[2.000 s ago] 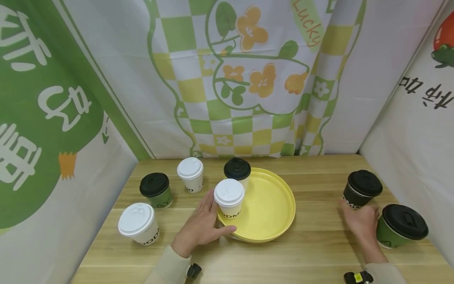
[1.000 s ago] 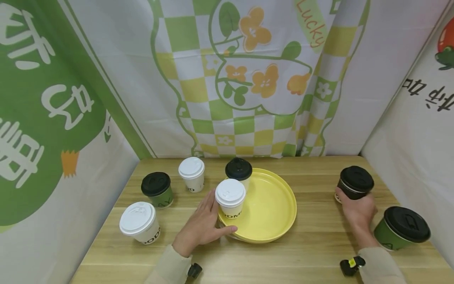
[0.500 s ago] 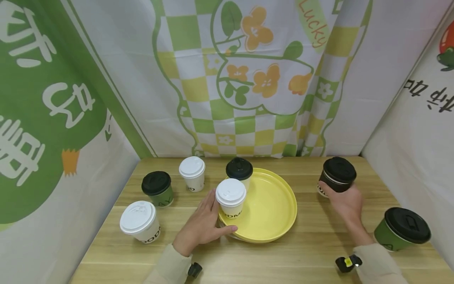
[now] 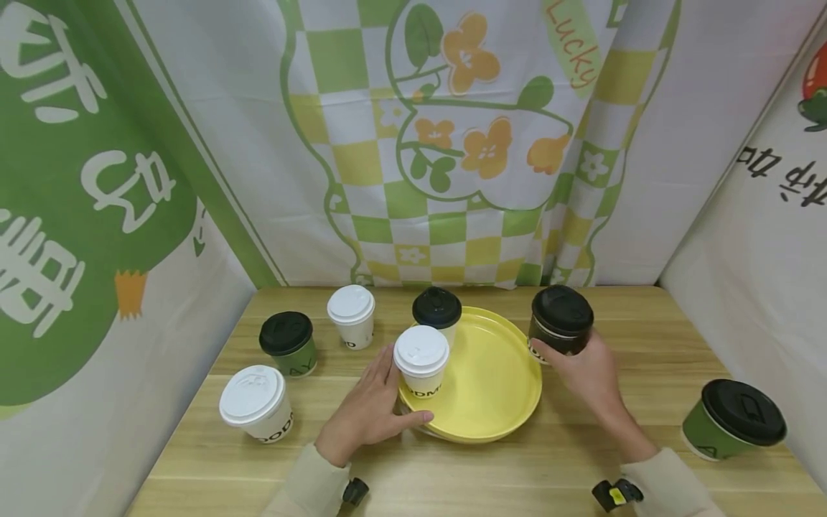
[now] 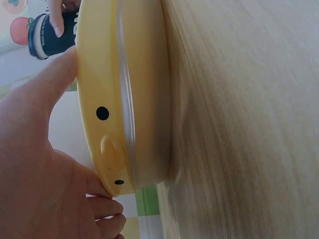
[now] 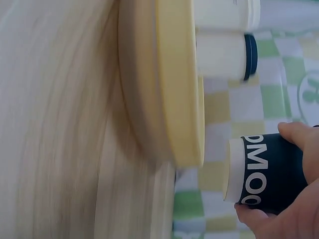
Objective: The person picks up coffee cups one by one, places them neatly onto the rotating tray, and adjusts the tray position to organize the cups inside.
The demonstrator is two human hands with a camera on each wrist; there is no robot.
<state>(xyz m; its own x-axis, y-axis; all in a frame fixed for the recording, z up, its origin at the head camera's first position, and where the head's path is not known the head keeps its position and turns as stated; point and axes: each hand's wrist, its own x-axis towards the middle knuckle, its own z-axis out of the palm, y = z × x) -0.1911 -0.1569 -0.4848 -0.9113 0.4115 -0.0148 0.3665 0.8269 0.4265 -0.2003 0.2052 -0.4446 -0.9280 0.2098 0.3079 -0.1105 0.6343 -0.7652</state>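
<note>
My right hand [image 4: 584, 373] grips a black paper coffee cup [image 4: 559, 327] with a black lid, held up at the right rim of a round yellow tray [image 4: 494, 388]. In the right wrist view the black cup [image 6: 271, 172] hangs above the tabletop, its white base showing. My left hand [image 4: 368, 409] rests against the tray's left side with fingers spread and thumb over the rim. On the tray stand a white cup with a white lid [image 4: 421, 359] and, behind it, a white cup with a black lid [image 4: 437, 312]. The left wrist view shows two black dots and a bump on the tray's side [image 5: 107, 144].
Left of the tray stand a white cup [image 4: 257, 406], a green cup with a black lid [image 4: 288, 345] and a smaller white cup [image 4: 352, 319]. A green cup [image 4: 730, 424] is at the table's right side. A patterned curtain [image 4: 452, 143] hangs behind the wooden table [image 4: 549, 467].
My right hand has lifted the black cup from the right side of the table and carried it left to the tray's rim. My left hand has stayed at the tray.
</note>
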